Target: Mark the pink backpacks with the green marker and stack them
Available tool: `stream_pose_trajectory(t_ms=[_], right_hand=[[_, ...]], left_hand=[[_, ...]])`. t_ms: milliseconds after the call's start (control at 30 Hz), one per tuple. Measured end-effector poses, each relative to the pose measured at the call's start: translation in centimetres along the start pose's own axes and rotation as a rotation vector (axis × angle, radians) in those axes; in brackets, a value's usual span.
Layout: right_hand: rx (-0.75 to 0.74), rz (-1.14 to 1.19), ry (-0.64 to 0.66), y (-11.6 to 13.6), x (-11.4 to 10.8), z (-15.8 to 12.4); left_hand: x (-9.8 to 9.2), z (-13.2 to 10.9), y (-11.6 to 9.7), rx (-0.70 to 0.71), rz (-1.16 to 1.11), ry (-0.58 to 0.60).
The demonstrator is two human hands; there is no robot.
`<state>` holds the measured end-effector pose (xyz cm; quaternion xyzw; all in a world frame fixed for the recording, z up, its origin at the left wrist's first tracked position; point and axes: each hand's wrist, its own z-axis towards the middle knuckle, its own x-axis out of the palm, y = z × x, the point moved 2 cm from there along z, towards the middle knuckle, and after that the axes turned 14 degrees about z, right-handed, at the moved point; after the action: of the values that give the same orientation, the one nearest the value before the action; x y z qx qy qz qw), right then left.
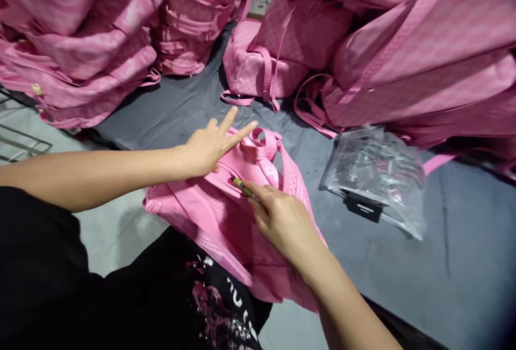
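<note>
Tabletop [463, 253]: our landmark.
Pink backpack [215, 205]: at the tabletop's near edge, partly overhanging; we expect it light, soft and prone to folding; we would grip its top loop [255, 152].
Right hand [282, 221]: above the tabletop's near edge, fingers closed around the tool.
Left hand [205, 148]: beyond that edge's left part, fingers spread, palm down.
Pen-like tool [244, 187]: above the tabletop's edge; probably stiff, light; we hold its barrel.
</note>
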<state>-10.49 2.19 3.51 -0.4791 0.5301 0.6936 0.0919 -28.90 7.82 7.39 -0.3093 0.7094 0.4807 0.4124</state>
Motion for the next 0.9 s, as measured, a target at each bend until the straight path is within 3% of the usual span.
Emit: stream_pose_trajectory(t_ms=[267, 533, 633, 833, 900], right_hand=[[0.051, -0.172, -0.026, 0.0, 0.2, 0.9], [0.028, -0.128, -0.167, -1.0, 1.1, 0.8], [0.006, -0.091, -0.186, -1.2, 1.2, 1.6], [0.037, -0.146, -0.207, -0.1, 1.9, 2.9], [0.042, -0.153, -0.252, 0.0, 2.2, 2.9]], left_hand=[[0.9, 2.3, 0.5, 0.136, 0.056, -0.036], [0.4, 2.9, 2.4, 0.209, -0.076, 0.166], [0.8, 3.3, 2.6, 0.271, -0.162, 0.166], [1.7, 3.5, 3.0, 0.108, -0.263, 0.153], [1.9, 3.8, 3.0, 0.113, -0.268, 0.166]])
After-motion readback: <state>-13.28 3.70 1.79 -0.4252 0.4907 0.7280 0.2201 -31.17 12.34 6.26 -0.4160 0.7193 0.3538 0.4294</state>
